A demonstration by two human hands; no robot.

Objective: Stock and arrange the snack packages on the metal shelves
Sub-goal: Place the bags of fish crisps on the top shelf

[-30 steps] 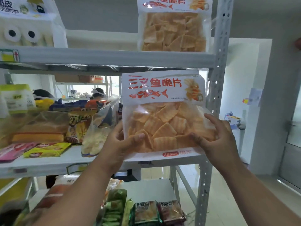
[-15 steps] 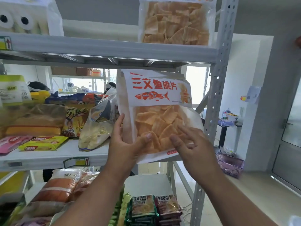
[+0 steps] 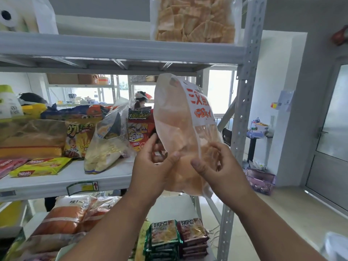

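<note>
I hold a clear bag of orange salmon crisps (image 3: 180,129) with a white label and red lettering, upright at the right end of the middle metal shelf (image 3: 56,183). The bag is turned so its plain back faces me and the label points right. My left hand (image 3: 150,166) grips its lower left edge. My right hand (image 3: 216,166) pinches its lower right side. A second bag of the same crisps (image 3: 194,21) stands on the top shelf above.
On the middle shelf lie a clear bag of pale crisps (image 3: 107,144), a red snack bag (image 3: 138,129), yellow wafer packs (image 3: 41,166) and bread. Small snack packs (image 3: 177,236) are stacked on the lower shelf. The grey upright post (image 3: 244,91) stands right. A purple basket (image 3: 260,179) sits on the floor.
The crisp bag has rotated from facing me flat to edge-on, label swinging to the right. Both hands have moved closer together at its bottom.
</note>
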